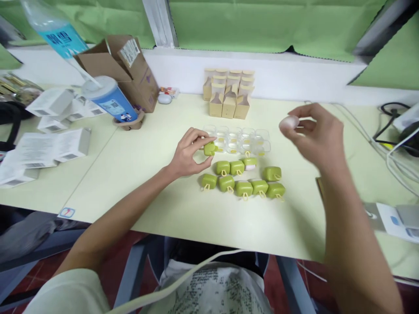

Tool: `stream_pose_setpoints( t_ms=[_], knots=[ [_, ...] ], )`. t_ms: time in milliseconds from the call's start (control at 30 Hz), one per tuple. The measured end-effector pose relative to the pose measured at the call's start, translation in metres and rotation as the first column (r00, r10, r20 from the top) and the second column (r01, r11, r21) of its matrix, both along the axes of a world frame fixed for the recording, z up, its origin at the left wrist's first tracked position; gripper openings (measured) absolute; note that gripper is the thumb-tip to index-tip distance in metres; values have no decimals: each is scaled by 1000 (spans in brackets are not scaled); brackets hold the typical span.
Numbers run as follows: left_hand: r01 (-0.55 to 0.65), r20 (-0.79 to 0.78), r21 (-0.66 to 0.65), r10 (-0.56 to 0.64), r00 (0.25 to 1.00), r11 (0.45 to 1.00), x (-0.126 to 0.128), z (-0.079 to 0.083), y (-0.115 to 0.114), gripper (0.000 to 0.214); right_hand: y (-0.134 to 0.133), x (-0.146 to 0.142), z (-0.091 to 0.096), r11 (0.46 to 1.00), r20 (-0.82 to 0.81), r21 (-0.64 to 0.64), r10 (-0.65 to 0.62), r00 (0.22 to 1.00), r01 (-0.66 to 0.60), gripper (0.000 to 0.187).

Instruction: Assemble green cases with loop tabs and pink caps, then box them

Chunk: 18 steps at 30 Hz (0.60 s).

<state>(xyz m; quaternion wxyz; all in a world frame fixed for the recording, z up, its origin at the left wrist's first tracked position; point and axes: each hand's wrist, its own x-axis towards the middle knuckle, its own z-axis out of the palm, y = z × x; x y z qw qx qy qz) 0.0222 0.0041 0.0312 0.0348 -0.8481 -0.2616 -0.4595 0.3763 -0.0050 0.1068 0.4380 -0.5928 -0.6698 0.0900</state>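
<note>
My left hand (190,152) pinches a small green case (209,148) at the left end of a row of clear plastic shells (244,139). My right hand (314,133) is raised above the table to the right, its fingertips closed on a small white rounded object (289,122). Below the clear shells lie two rows of several more green cases (244,181) with yellow loops. One of them (250,163) shows a white piece at its underside.
Tan cardboard packets (229,93) stand at the back centre. An open brown box (124,69), a blue-labelled cup (109,98) and a tilted bottle (54,30) are at the back left, white boxes (49,146) at the left. Cables (389,148) and papers (396,218) lie right.
</note>
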Motion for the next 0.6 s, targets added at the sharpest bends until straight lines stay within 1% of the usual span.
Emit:
stream_pose_setpoints(
  t_ms=[33,100,133,200,300,400,467,533,600],
  knots=[
    [-25,-3,34,25,1000,999,-2,-4,1,56,13,12,8,991,88,-125,-33,996,44,28],
    [-66,14,77,65,998,995,-6,-13,2,59,33,29,16,932,232,-349,-15,973,98,25],
    [-76,30,79,74,997,994,-8,-18,2,60,40,34,17,901,268,-416,-8,964,123,23],
    [-86,62,66,81,995,994,-12,-28,1,61,50,36,10,858,322,-491,14,947,155,26],
    [-118,83,51,113,990,992,-13,-36,1,62,61,35,-9,834,438,-527,102,893,163,36],
    [-147,77,50,143,987,988,-12,-36,0,67,72,38,-27,836,511,-532,188,839,136,31],
    [-161,76,58,156,985,985,-10,-34,-1,66,78,42,-36,858,541,-498,198,817,122,32],
    [-165,75,55,161,984,985,-9,-32,-1,61,82,45,-44,878,575,-463,190,796,124,38],
    [-154,71,46,150,986,987,-7,-30,-1,57,83,44,-49,876,591,-460,181,786,144,40]
  ],
)
